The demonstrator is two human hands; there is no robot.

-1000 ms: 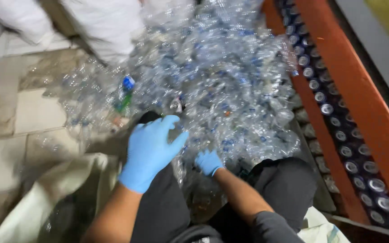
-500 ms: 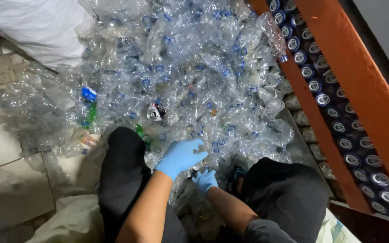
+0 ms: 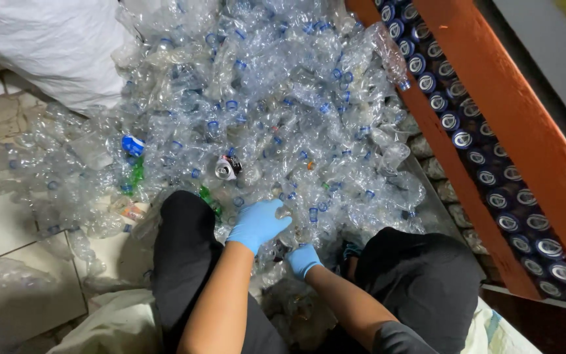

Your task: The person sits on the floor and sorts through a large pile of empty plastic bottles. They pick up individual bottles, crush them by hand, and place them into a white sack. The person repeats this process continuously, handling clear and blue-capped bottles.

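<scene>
Both hands wear blue gloves and work at the near edge of a heap of crushed clear plastic bottles (image 3: pixel 276 111) lying on the tiled floor (image 3: pixel 8 229). Left hand (image 3: pixel 257 223): fingers curled loosely over bottles, grip partly closed. Right hand (image 3: pixel 304 259): buried among bottles; grip state cannot be told. A dented can (image 3: pixel 227 167) lies just beyond. White sack (image 3: pixel 47 46) at the far left; rows of cans (image 3: pixel 479 157) along the orange frame (image 3: pixel 512 118) on the right.
</scene>
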